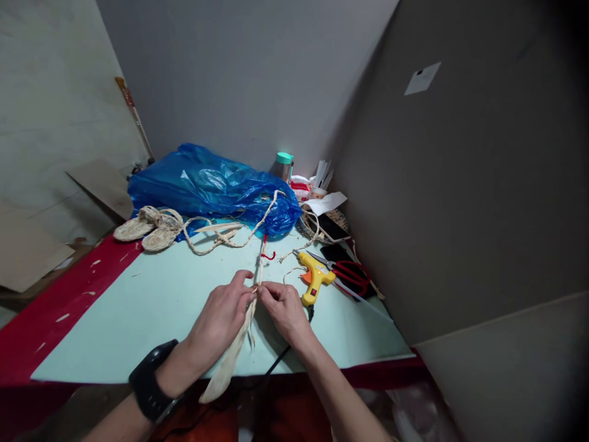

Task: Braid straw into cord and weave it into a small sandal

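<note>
We see the fibre strand at the middle of the bench, its loose ends hanging over the near edge. By our reading, the work is partway: the length between the red tie and the fingertips looks twisted, while the nearer tails remain flat and unworked. Our left hand is partly curled, thumb and finger closed on the strand; our right hand pinches it just beside, fingertips together. We count two woven slippers at far left (they look whole to us), one blue bag behind, and, to the right, one glue gun and one pair of scissors. We make out at least two tails; how many strips are twisted together, we cannot tell.
</note>
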Motion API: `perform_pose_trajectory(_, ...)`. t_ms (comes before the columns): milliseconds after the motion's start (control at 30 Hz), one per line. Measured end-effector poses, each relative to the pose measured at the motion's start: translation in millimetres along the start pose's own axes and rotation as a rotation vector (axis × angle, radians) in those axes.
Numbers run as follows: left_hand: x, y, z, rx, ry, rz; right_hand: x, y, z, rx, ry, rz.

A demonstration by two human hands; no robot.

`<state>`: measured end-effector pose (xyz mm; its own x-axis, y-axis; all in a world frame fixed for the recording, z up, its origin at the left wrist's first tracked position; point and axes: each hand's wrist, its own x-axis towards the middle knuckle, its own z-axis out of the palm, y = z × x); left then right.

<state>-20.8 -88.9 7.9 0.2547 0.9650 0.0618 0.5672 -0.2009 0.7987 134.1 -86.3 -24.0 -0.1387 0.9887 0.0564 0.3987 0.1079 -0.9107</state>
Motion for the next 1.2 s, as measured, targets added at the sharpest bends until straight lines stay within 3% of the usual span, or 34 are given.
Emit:
perform_pose_trajectory(167, -12, 7, -7.5, 0.251, 0.034, 0.019, -2, -4, -2, 0.115, -0.011, 0.021)
perform_pose_trajectory(433, -32, 11, 31.2, 0.219, -0.023, 0.128, -5, 0, -4, 0.510, -0.101, 0.096)
perform_pose_trajectory(567, -24, 10, 12.4, 0.075, -0.015, 0.123, -4, 3, -6, 0.609, -0.126, 0.125)
perform_pose_trajectory(667, -5, 7, -7.2, -0.120, 0.100, 0.012, -5, 1, -7, 0.636, -0.158, 0.134)
perform_pose_trajectory(767, 16, 1, -7.6, -0.332, -0.100, -0.050, -6, -2, -8, 0.611, -0.182, 0.102)
perform_pose_trajectory(900, 29, -8, 8.9, -0.567, -0.357, -0.153, -8, -1, -8, 0.491, -0.177, 0.036)
perform_pose_trajectory(1067, 28, -18, 17.4, -0.708, -0.443, -0.261, -12, -3, -10, 0.220, -0.132, -0.006)
perform_pose_trajectory(1200, 26, -18, 20.2, -0.740, -0.408, -0.299, -20, -9, -10, -0.070, -0.059, -0.007)
